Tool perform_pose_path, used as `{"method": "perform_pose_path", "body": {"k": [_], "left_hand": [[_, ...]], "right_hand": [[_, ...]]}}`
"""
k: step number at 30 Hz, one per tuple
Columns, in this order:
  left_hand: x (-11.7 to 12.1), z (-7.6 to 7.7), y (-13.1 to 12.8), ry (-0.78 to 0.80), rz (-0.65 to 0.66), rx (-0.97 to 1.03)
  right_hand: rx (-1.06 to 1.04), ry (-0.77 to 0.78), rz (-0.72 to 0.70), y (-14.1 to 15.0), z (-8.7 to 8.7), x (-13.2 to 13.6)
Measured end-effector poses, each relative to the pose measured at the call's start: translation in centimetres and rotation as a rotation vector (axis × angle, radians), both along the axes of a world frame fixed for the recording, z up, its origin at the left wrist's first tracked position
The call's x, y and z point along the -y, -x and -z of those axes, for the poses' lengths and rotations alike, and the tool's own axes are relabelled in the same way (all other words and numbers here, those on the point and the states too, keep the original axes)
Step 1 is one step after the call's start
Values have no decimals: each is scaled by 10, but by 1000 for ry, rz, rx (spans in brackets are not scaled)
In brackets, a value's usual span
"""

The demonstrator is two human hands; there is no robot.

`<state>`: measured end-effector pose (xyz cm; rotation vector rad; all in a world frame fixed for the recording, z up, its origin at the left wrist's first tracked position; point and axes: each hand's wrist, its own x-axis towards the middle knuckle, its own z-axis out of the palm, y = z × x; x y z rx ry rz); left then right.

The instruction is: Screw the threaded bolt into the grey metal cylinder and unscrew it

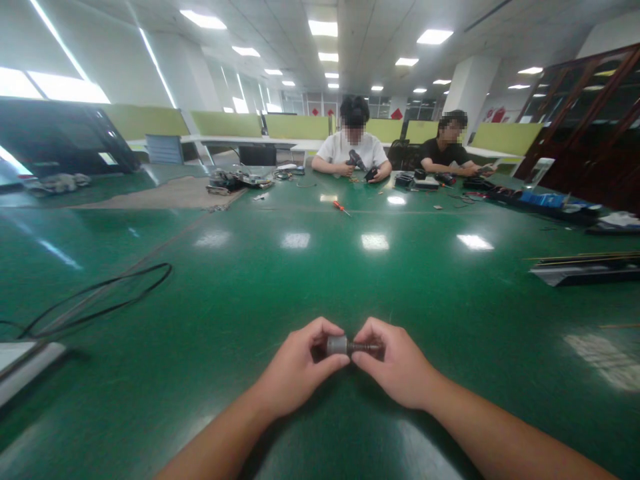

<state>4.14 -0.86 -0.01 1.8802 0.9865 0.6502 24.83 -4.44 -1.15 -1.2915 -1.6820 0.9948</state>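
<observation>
Between my two hands, close to the green tabletop, lies a small grey metal cylinder (pixel 337 345) with a thin dark shaft (pixel 367 347) sticking out to the right. My left hand (pixel 303 367) curls its thumb and fingers round the cylinder. Thumb and index finger of my right hand (pixel 400 367) close round the shaft. Both thumbs point inward at the near side of the part. The shaft's far right end is hidden in my right hand, and its exact kind does not show.
A black cable (pixel 145 270) loops on the green table (pixel 280 287) at left. Dark metal strips (pixel 590 270) lie at right. A red screwdriver (pixel 341 208) rests farther off. Across the table sit two people, one holding a power drill (pixel 356 160). Disassembled parts (pixel 233 180) lie beyond.
</observation>
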Motion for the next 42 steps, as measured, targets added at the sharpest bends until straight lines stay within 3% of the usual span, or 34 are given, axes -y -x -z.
{"method": "perform_pose_path", "body": {"k": [42], "left_hand": [[0,1,3,1,-22,36]], "right_hand": [[-54,48,5,0,3,0]]}}
